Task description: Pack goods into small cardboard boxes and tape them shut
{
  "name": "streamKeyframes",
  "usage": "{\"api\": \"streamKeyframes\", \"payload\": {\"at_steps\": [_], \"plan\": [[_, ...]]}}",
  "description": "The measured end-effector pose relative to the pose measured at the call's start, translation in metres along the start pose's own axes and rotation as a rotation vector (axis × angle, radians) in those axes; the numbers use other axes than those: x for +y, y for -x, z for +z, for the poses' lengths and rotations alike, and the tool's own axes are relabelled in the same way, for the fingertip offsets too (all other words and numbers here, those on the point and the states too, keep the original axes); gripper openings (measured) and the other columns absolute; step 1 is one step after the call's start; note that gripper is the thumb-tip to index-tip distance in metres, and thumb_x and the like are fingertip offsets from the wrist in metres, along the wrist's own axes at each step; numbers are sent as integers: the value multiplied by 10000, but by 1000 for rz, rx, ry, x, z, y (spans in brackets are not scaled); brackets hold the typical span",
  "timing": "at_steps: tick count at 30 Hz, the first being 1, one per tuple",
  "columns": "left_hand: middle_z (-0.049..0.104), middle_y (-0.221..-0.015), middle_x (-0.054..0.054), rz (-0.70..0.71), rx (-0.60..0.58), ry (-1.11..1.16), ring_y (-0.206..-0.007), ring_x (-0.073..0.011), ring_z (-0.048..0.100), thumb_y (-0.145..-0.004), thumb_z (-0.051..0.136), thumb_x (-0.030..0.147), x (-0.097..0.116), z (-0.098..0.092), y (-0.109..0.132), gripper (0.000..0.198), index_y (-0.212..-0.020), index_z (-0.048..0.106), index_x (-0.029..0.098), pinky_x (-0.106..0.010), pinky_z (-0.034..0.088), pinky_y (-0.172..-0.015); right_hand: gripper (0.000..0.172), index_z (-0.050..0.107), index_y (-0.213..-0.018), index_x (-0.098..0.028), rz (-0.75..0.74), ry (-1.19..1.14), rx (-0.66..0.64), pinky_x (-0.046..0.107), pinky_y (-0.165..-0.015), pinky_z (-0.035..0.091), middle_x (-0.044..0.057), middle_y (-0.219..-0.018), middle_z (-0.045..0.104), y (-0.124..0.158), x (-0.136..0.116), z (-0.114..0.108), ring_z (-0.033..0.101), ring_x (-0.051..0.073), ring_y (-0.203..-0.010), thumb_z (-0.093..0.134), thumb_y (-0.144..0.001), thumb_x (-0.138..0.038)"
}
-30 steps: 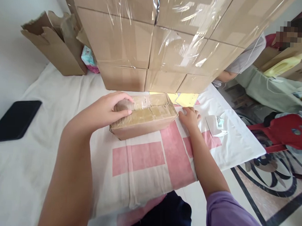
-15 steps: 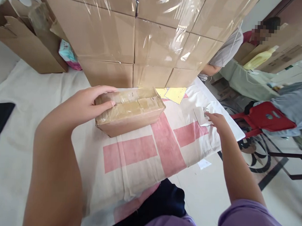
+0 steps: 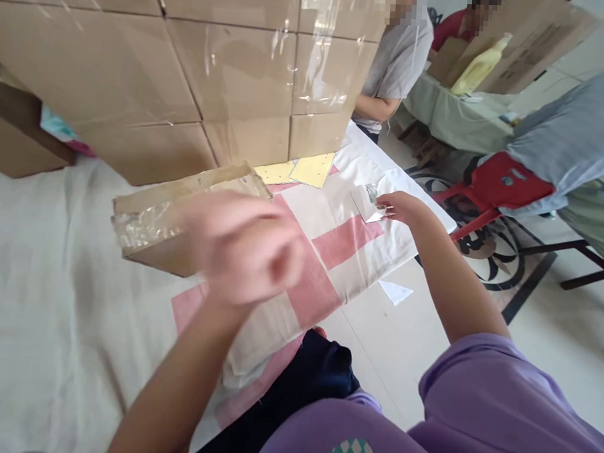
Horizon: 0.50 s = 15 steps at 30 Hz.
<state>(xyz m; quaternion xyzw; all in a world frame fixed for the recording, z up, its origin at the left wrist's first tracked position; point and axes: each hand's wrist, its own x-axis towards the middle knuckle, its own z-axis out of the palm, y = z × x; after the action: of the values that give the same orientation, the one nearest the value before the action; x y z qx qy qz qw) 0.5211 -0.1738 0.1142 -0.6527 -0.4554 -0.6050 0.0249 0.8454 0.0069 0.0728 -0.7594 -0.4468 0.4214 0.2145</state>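
My left hand (image 3: 246,247) is smeared by motion in front of a small taped cardboard box (image 3: 153,250). Its fingers cannot be made out, and it covers part of the box. On the right side of the table, my right hand (image 3: 401,207) has its fingertips closed at the edge of a folded white piece of paper (image 3: 365,206). A small greyish, crumpled-looking thing (image 3: 371,191) lies by those fingertips, too small to name. Between the small box and the right hand, yellow sheets (image 3: 312,170) with torn-looking edges rest on the cloth.
Wrapped stacked cartons (image 3: 248,77) rise behind the small box. A white and pink cloth (image 3: 314,287) covers the table. A white scrap (image 3: 396,292) lies on the floor. Other people are beyond the table, near a red chair (image 3: 509,182) and a yellow bottle (image 3: 482,67).
My left hand has let go of the small box and moved right, towards my body. My right hand stays at the white paper. The whole view has shifted to the right.
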Motion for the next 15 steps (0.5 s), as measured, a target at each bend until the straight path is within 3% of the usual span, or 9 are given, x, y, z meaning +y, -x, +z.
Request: {"api": "streamKeyframes", "payload": {"at_steps": [1,3,5,7,8,10,13,15], "plan": [[670,-864,30,75,-47,38,-864,-179,658,-832,671,286,7,37,9,26,-848,690,280,-387,494,-874,178,571,-697,-166,3,-18,-10,281,-578,538,6,-610,570,0,0,-1,550,119,-544,674,-832,-115],[700,-1065,-39,107,-248,52,-1041,-232,658,-881,648,239,13,116,23,186,-1064,671,258,-397,494,-916,176,573,-714,-167,-2,-39,-32,290,-568,534,13,-624,580,-1,-1,-4,567,133,-555,701,-829,-130],[544,-1449,-165,-42,-472,6,-1346,-341,524,-817,763,292,7,189,32,653,-1413,508,217,-453,481,-1018,182,582,-725,-169,-19,-44,-65,298,-572,537,20,-635,590,-1,-3,-7,578,142,-567,741,-813,-153],[284,-1641,-237,-212,-633,-27,-1514,-418,316,-701,887,340,-9,244,34,1046,-1564,314,195,-524,399,-1144,178,597,-724,-170,-40,-36,-115,294,-572,534,30,-647,606,0,-6,-9,591,150,-588,760,-795,-158],[232,-1668,-228,-241,-683,-24,-1540,-426,260,-684,900,353,-18,263,34,1101,-1584,281,211,-546,358,-1181,173,603,-718,-170,-49,-29,-140,285,-567,528,33,-652,612,0,-7,-11,592,151,-599,761,-785,-153],[288,-1657,-182,-237,-707,10,-1534,-400,275,-693,887,375,-32,285,35,1051,-1567,318,240,-540,310,-1224,164,611,-702,-172,-64,-18,-181,270,-566,518,36,-669,620,1,-7,-15,590,151,-627,761,-763,-141],[442,-1564,-122,-183,-635,82,-1472,-332,375,-707,849,380,-44,291,36,936,-1511,388,247,-469,334,-1230,158,624,-706,-177,-78,-26,-190,265,-625,536,42,-743,638,-1,2,-26,608,159,-717,779,-736,-161],[456,-1554,-113,-176,-620,101,-1461,-319,389,-694,849,371,-46,288,38,935,-1499,391,239,-448,353,-1223,152,647,-739,-185,-112,-37,-163,276,-672,548,57,-822,656,-2,15,-35,629,180,-798,796,-730,-208]]}}
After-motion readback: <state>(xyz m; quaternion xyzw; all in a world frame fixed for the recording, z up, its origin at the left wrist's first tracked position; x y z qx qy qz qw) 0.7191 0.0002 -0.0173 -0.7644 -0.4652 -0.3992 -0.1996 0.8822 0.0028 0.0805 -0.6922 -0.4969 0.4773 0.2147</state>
